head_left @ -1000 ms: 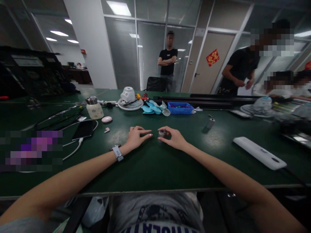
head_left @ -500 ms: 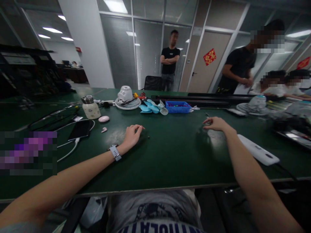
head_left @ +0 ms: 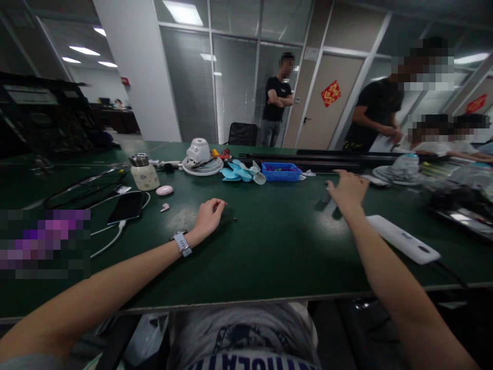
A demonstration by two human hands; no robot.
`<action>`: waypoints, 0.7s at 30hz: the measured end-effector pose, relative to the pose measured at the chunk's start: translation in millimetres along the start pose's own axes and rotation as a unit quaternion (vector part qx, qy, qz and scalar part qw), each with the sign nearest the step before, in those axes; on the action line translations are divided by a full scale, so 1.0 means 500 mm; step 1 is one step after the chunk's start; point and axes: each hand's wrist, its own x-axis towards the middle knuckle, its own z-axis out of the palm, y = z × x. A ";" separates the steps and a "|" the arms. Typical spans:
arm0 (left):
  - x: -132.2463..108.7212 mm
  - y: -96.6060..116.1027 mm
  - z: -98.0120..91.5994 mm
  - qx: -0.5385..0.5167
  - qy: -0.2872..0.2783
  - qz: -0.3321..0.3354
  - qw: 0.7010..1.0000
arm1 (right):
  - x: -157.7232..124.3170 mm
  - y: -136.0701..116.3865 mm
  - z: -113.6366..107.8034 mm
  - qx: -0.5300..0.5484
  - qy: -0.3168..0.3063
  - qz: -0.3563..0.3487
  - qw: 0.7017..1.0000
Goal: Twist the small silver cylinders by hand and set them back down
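Observation:
My left hand (head_left: pixel 210 217) rests on the green table (head_left: pixel 269 257), its thumb and fingertips pressed together; whatever they might hold is too small to make out. A tiny dark piece (head_left: pixel 235 219) lies just right of it. Over the right part of the table, my right hand (head_left: pixel 348 189) is raised palm down, with thumb and fingers apart and nothing in it. A white power strip (head_left: pixel 404 239) lies beside my right forearm. Beyond the hands are light blue fan blades (head_left: pixel 241 171), a blue basket (head_left: pixel 282 178) with small things inside, and a white fan (head_left: pixel 199 154).
At the left are a patterned bottle (head_left: pixel 145 173), a pink case (head_left: pixel 164 190), an earbud (head_left: pixel 165 207) and a phone (head_left: pixel 126 207) with a cable. Black bars (head_left: pixel 323 160) lie along the back. Other people are beyond the table.
My right hand has moved forward and its fingers have spread. My left hand has hardly moved. A standing person at the back has shifted to the right.

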 end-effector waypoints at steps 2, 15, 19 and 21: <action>0.002 -0.003 0.003 -0.012 0.009 -0.013 1.000 | -0.055 -0.111 -0.007 0.110 -0.016 -0.170 0.979; -0.002 0.002 0.006 -0.041 0.018 -0.021 0.999 | -0.221 -0.314 0.012 0.315 -0.244 -0.473 0.786; -0.003 0.006 0.003 -0.032 0.012 -0.028 0.999 | -0.179 -0.265 0.005 0.322 -0.237 -0.441 0.804; -0.003 0.011 0.001 -0.039 0.008 -0.032 0.999 | -0.135 -0.219 -0.007 0.319 -0.262 -0.409 0.814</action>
